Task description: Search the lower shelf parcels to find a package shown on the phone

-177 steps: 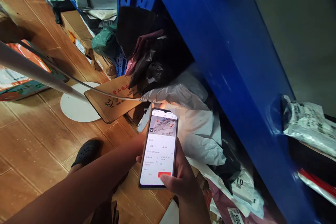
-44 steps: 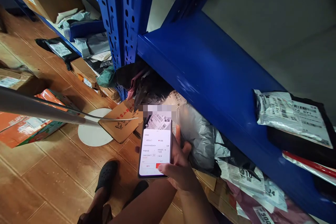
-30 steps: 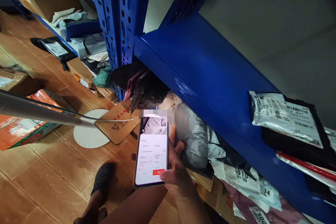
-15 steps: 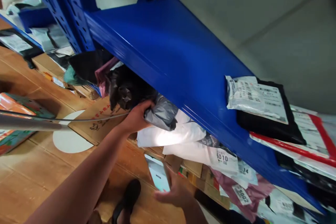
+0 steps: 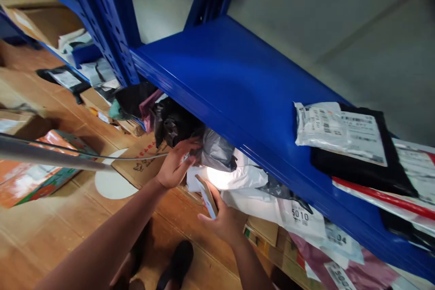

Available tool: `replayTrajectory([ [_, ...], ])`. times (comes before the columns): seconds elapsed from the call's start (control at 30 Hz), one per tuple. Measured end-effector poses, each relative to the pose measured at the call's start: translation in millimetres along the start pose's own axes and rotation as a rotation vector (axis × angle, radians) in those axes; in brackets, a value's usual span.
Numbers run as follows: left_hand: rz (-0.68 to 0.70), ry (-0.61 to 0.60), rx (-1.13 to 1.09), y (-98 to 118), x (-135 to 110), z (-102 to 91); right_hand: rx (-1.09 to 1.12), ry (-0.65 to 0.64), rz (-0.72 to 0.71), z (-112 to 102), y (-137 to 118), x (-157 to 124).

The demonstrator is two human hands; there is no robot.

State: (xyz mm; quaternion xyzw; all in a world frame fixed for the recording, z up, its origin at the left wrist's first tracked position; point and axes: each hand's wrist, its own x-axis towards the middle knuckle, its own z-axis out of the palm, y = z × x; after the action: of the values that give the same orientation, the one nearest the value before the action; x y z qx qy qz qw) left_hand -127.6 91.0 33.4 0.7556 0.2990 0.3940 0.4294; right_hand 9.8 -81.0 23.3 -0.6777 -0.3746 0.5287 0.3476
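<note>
My left hand point(image 5: 177, 163) reaches in under the blue shelf, its thumb and fingers closed on the near edge of a grey plastic parcel point(image 5: 217, 150). The fingertips are partly hidden. Beside it bulges a crumpled black plastic parcel point(image 5: 176, 124). A smartphone point(image 5: 208, 197) is in my right hand point(image 5: 224, 219), tilted almost edge-on. Bright light falls on the white plastic parcel point(image 5: 246, 176) just below the grey one.
Overhead is the blue metal shelf point(image 5: 217, 77), with labelled parcels point(image 5: 350, 131) at its right. Further parcels marked with numbers point(image 5: 301, 215) lie below. A grey pole point(image 5: 61, 158) crosses at left, near an orange box point(image 5: 44, 174) on the floor and a cardboard sheet point(image 5: 139, 167).
My right hand has raised the phone toward the lower parcels and turned it edge-on. My left hand has shifted its grip at the grey parcel's edge. The view has swung left.
</note>
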Motion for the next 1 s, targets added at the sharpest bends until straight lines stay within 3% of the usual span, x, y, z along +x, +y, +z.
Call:
replayTrajectory([
  [0.1, -0.204, 0.575, 0.204, 5, 0, 4.9, 0.034, -0.060, -0.003, 9, -11, -10],
  [0.13, -0.257, 0.696, 0.309, 6, 5, 7.7, 0.013, -0.081, -0.036, 12, -17, -12],
  [0.17, -0.290, 0.742, 0.388, 6, 10, 9.9, -0.024, -0.088, -0.081, 15, -24, -12],
  [0.27, -0.347, 0.657, 0.433, 4, 28, 11.2, -0.070, -0.066, -0.186, 22, -36, -8],
  [0.33, -0.325, 0.563, 0.466, 0, 34, 10.0, -0.007, -0.014, -0.171, 24, -34, -5],
  [0.47, -0.109, 0.440, 0.576, -6, 29, 14.7, 0.146, 0.353, -0.040, 26, -16, -11],
  [0.53, -0.133, 0.468, 0.583, -6, 25, 19.7, 0.189, 0.447, -0.058, 27, -14, -17],
  [0.63, -0.347, 0.512, 0.564, -1, 31, 23.0, 0.226, 0.405, -0.123, 26, -24, -24],
  [0.8, -0.557, 0.435, 0.562, 2, 58, 12.9, 0.158, 0.448, -0.111, 22, -34, -26],
  [0.9, -0.542, 0.481, 0.576, 1, 60, 8.3, 0.210, 0.465, -0.088, 18, -27, -21],
  [1.0, -0.345, 0.577, 0.596, 3, 40, 14.8, 0.271, 0.463, -0.044, 17, -22, -11],
])
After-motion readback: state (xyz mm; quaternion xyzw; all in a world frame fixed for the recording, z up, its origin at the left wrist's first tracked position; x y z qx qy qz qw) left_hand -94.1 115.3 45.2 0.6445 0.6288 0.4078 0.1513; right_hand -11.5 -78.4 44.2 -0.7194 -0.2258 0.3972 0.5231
